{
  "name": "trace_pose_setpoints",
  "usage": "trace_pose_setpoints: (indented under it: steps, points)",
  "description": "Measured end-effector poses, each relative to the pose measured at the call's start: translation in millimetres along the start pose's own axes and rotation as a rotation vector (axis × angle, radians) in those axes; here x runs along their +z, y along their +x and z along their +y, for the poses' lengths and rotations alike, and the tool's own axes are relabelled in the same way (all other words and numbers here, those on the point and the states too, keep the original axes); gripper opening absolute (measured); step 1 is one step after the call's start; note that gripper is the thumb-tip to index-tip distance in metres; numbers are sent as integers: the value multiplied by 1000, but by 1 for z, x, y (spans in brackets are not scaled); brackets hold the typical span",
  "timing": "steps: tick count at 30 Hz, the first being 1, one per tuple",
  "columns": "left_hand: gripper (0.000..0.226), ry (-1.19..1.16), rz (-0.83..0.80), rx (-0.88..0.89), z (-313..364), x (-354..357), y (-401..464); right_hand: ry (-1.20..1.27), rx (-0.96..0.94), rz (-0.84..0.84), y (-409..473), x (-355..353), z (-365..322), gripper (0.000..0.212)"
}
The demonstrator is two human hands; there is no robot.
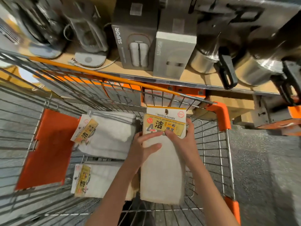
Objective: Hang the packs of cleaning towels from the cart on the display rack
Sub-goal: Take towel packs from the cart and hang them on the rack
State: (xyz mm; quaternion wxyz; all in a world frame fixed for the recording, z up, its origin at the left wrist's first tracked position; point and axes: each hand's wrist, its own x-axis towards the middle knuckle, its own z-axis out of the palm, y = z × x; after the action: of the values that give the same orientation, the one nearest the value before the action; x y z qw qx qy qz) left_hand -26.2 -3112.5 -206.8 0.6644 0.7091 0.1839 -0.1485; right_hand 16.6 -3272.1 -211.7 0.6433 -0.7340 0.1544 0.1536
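Left hand [143,144] and right hand [182,137] pinch the held towel pack [163,154] at its edges, header at twelve o'clock, probably so its hang hole stays free. Two spare packs [104,136] lie in the cart [218,115] at nine o'clock.

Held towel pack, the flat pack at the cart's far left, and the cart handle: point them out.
held pack [162,168], head view, white cloth
flat pack [112,134], head view, folded cloth
cart handle [104,74], head view, orange bar
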Motion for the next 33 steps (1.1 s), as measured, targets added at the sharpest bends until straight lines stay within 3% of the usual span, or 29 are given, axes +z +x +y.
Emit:
trace_pose_setpoints:
  steps: [9, 16, 22, 25, 30, 33]
  points:
    - [39, -175, -59, 85, 78, -52, -72, -111, -138, -105, -60, 27, -108, 80]
    - [42, -168, 185, 162, 112, -75, -132, -130, -214, -268, -102, 49, -154, 80]
    - [49, -117, 304, 280, 128, -86, -184, -203, -275, -532, -121, 65, -195, 82]
    - [53, -91, 466, 273, 131, -88, -217, -244, -329, -674, -143, 80, -207, 86]
    - [51, -319, 676, 226, 110, -90, -289, -289, -387, -856, -189, 123, -212, 77]
    - [51, -415, 798, 248, 85, -92, -330, -312, -430, -906, -219, 154, -200, 59]
